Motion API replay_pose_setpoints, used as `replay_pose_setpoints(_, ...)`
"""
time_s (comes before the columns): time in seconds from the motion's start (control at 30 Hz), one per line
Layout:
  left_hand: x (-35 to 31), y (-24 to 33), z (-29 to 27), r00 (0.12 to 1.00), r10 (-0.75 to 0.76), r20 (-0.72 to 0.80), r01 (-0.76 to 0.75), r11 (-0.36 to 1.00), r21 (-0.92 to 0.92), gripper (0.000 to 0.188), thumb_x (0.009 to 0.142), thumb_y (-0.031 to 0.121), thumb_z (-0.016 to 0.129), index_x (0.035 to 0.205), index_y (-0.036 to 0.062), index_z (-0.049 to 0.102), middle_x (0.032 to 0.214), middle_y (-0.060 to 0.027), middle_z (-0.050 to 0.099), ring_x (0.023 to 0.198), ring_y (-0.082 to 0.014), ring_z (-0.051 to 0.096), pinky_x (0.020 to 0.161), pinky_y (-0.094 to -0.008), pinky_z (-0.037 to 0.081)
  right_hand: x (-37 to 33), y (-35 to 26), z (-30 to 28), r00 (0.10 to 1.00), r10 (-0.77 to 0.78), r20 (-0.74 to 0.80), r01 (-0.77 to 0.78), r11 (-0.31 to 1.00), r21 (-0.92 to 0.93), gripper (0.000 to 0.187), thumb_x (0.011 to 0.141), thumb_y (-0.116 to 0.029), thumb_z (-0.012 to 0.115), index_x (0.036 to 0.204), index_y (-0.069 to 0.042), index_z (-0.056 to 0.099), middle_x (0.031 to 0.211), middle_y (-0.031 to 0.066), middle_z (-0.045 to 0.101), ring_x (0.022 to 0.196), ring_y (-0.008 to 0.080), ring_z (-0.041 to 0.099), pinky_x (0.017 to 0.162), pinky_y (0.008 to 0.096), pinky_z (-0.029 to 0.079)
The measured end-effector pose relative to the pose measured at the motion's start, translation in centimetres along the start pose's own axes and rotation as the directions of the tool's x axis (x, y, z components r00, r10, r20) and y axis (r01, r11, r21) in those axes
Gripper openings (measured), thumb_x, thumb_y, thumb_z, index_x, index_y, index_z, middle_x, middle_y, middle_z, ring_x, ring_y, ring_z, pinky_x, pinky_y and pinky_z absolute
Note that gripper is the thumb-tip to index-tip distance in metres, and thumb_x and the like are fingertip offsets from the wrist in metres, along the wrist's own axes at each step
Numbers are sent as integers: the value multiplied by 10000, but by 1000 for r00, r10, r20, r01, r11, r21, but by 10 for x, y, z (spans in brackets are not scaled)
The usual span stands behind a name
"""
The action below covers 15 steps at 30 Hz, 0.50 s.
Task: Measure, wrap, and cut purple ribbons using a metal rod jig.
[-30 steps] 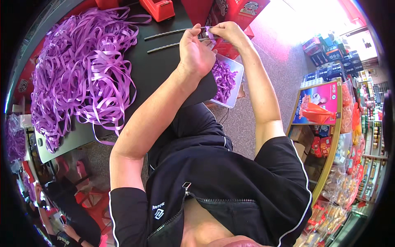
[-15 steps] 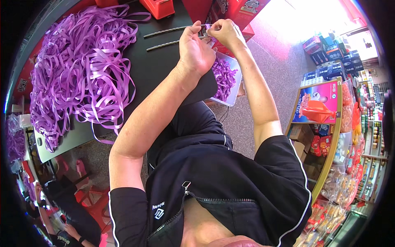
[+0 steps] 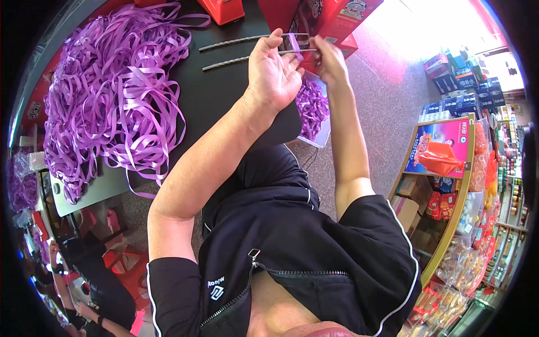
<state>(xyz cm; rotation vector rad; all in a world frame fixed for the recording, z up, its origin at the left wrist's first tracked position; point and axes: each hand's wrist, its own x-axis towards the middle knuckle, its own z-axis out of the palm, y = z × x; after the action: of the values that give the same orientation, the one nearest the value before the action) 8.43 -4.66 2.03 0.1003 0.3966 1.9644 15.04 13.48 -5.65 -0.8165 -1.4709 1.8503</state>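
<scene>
Two thin twisted metal rods (image 3: pixel 227 62) run side by side above the dark table. A short band of purple ribbon (image 3: pixel 293 47) spans both rods near their right ends. My left hand (image 3: pixel 274 76) is at the rods just left of this band, palm turned up, with its fingers apart. Parts of the rods are hidden by that hand. By the right ends of the rods is my right hand (image 3: pixel 331 63); its fingertips are smeared by motion, so whether they grip anything does not show.
A large heap of purple ribbon (image 3: pixel 112 95) covers the left of the dark table (image 3: pixel 219 95). Below my hands, a clear plastic bin (image 3: pixel 323 135) contains purple ribbon pieces. Red boxes (image 3: pixel 337 19) stand beyond the rods. Packed shelves (image 3: pixel 466 196) line the right; another person (image 3: pixel 101 281) is at lower left.
My right hand has moved right, off the ribbon toward the rod ends. The purple band across the rods now shows plainly. My left hand stays by the rods, its fingers more spread.
</scene>
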Motion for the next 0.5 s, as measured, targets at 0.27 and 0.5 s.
replay_pose_setpoints(0.27,-3,3,-3,999,-7,51,6,1000,15,751,825,337,521,1471,168,176,1497,-334,-114,1433,-378,-95,1129,-489,-101,-5,55,17,731,208,650,-631,570,527,378,957,-260,496,1202,25,534,1057,134,647,937,252,645,877,406,518)
replay_pose_setpoints(0.5,-3,3,-4,997,-10,75,6,999,54,743,831,355,501,1469,166,170,1495,-341,-94,1433,-384,-70,1130,-489,-98,-1,37,12,776,217,593,-556,678,480,233,883,-168,593,1054,-11,615,971,116,670,902,230,650,849,400,519)
